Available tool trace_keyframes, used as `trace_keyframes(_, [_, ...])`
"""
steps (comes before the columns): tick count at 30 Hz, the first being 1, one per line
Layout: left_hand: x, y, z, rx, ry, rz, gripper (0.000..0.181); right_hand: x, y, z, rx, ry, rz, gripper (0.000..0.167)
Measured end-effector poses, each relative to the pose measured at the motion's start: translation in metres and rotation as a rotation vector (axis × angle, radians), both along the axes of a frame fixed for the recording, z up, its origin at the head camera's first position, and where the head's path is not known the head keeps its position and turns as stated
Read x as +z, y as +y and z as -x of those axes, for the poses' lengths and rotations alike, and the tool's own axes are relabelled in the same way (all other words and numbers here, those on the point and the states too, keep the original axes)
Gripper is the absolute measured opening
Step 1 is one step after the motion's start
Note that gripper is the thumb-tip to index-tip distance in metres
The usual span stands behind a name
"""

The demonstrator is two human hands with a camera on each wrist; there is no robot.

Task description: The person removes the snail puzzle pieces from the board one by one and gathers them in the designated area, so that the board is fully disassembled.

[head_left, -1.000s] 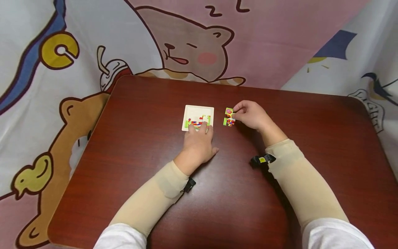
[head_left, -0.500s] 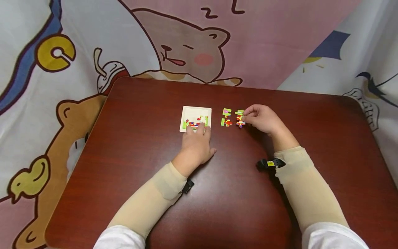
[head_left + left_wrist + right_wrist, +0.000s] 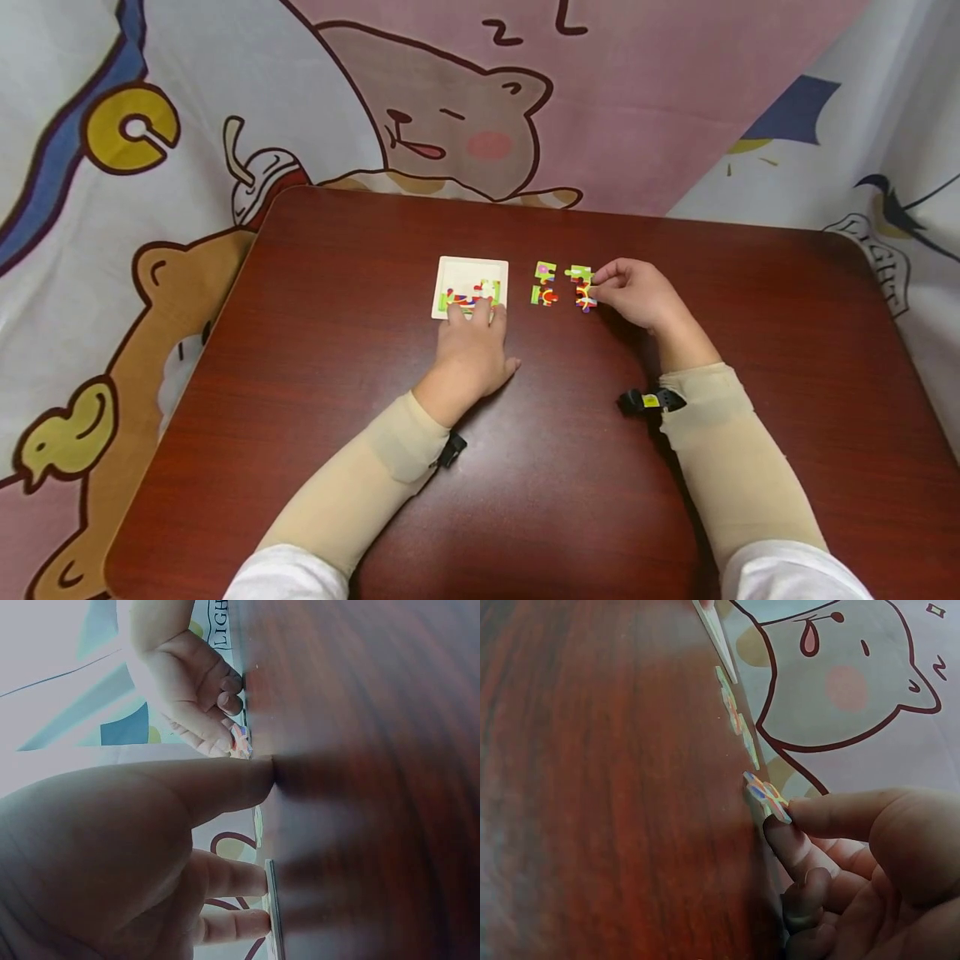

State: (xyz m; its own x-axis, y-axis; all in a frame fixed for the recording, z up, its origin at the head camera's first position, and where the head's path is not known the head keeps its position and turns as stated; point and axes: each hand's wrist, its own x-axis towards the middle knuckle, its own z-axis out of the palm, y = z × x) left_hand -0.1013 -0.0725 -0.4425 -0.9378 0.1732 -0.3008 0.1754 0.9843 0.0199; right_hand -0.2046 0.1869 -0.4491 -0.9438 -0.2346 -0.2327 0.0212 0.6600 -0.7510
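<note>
A square, pale puzzle tray point(image 3: 459, 271) has colourful pieces along its near side. My left hand point(image 3: 472, 350) rests its fairly straight fingertips on the tray's near part, covering some pieces. In the left wrist view, two fingers touch the tray point(image 3: 274, 915) and the thumb meets the table. My right hand point(image 3: 637, 293) pinches a red, yellow and blue puzzle piece point(image 3: 767, 799) between thumb and finger, slightly tilted in the right wrist view. Just behind that piece lies a green puzzle piece point(image 3: 580, 272). To their left lie a green-and-pink piece point(image 3: 545, 270) and a green-and-red piece point(image 3: 543, 295).
The dark red wooden table point(image 3: 337, 350) extends around both hands. Behind it hangs a cartoon-printed cloth point(image 3: 615, 100). Each wrist carries a black strapped camera, such as the right wrist camera point(image 3: 648, 402).
My right hand has moved right, carrying its piece away from the left pair; the green piece behind it has shifted right too. The left hand stays on the tray. The head view has shifted slightly.
</note>
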Motion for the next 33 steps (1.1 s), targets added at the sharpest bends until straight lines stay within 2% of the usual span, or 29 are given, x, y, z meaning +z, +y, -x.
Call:
trace_keyframes(8, [0.0015,0.0009,-0.002,0.031,-0.001,-0.012,0.09,-0.003,-0.0015,-0.0021,0.004,0.031,0.008,0.023])
trace_keyframes(17, [-0.0003,0.006,-0.0059,0.039,-0.003,-0.002,0.089,-0.0034,-0.0046,-0.0039,0.003,0.079,-0.061,0.022])
trace_keyframes(26, [0.0,0.0049,-0.0053,0.033,-0.012,0.013,0.089,-0.0074,-0.0043,-0.0041,-0.002,0.113,-0.083,0.025])
trace_keyframes(33, [-0.0028,0.0049,-0.0044,0.025,0.0,0.011,0.089,-0.0058,-0.0047,-0.0056,-0.011,0.107,-0.08,0.025])
